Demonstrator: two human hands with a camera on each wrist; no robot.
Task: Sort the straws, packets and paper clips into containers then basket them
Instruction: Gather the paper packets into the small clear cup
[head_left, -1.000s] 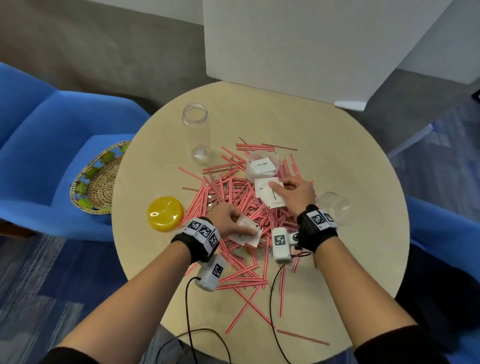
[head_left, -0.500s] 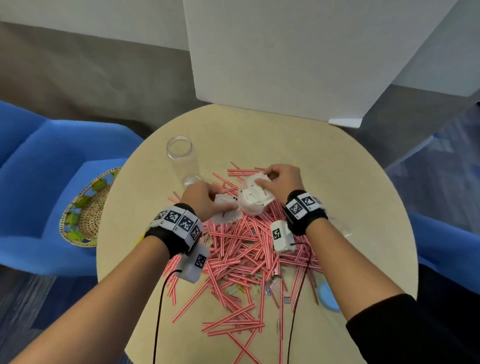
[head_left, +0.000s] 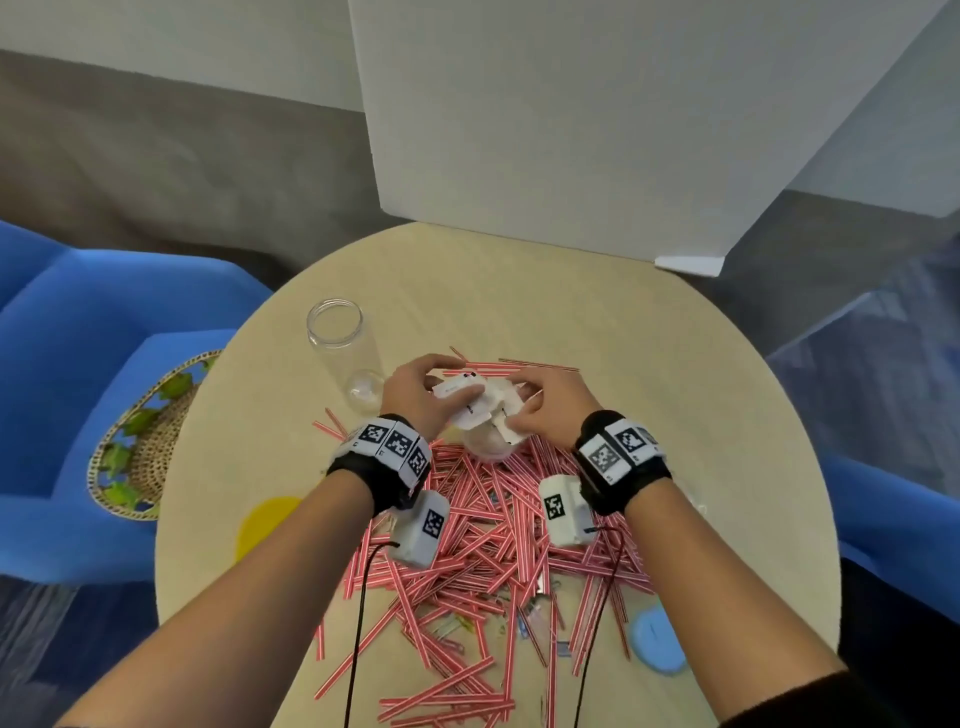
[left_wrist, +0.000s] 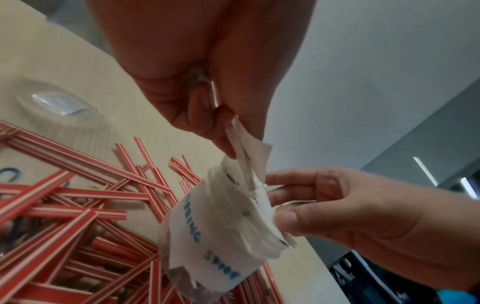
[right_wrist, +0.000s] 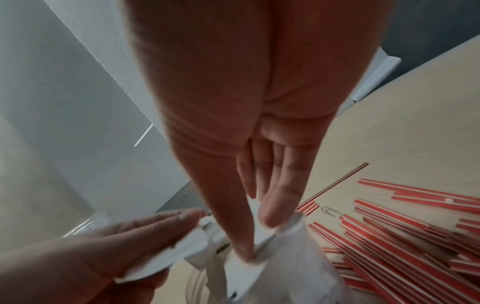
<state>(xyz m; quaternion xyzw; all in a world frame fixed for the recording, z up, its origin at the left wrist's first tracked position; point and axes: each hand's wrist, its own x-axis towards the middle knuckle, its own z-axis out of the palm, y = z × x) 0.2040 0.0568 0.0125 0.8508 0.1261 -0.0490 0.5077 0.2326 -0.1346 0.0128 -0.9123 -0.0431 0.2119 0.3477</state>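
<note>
A small clear container (head_left: 485, 449) stuffed with white packets (left_wrist: 221, 222) stands at the far edge of the pile of red-and-white straws (head_left: 483, 545). My left hand (head_left: 441, 384) pinches a few packets (left_wrist: 249, 148) right above the container's mouth. My right hand (head_left: 524, 410) is at the mouth from the right. Its thumb and fingers (right_wrist: 272, 205) hold the packets (right_wrist: 249, 265) that stick out and press them down. Paper clips (head_left: 535, 618) lie among the straws near me; one paper clip (right_wrist: 331, 211) lies at the pile's edge.
A tall clear jar (head_left: 337, 332) stands open to the left of my hands. A yellow lid (head_left: 265, 525) lies near the table's left edge and a blue lid (head_left: 657, 642) at the near right. A woven basket (head_left: 140, 441) sits on the blue chair to the left.
Both hands have left the straw pile with packets and met at the small container. The left hand has since carried its packets rightward to the mouth. The head view has tilted.
</note>
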